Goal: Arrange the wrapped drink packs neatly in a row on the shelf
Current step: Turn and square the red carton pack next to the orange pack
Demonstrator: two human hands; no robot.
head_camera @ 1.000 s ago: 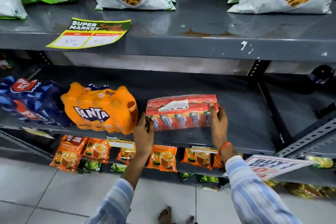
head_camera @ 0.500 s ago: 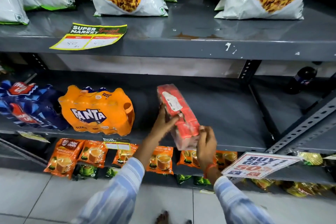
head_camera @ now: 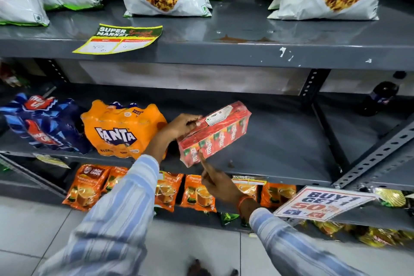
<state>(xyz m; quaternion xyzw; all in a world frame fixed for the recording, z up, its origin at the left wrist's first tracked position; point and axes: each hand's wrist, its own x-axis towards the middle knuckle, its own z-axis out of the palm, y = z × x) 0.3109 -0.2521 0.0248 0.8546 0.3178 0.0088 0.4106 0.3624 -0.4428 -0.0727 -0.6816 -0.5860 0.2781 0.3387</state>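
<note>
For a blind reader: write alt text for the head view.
The left hand grips a tilted red drink pack above the middle shelf, right of an orange Fanta pack; the right hand's fingertip touches its lower edge.

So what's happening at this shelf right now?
A person is stocking the middle shelf. The left hand grips the top left end of a red wrapped juice pack, which is tilted. The right hand is just below the pack, one finger touching its lower front edge. To the left, an orange Fanta pack and a blue drink pack already sit side by side on the shelf, with bare shelf to the right.
</note>
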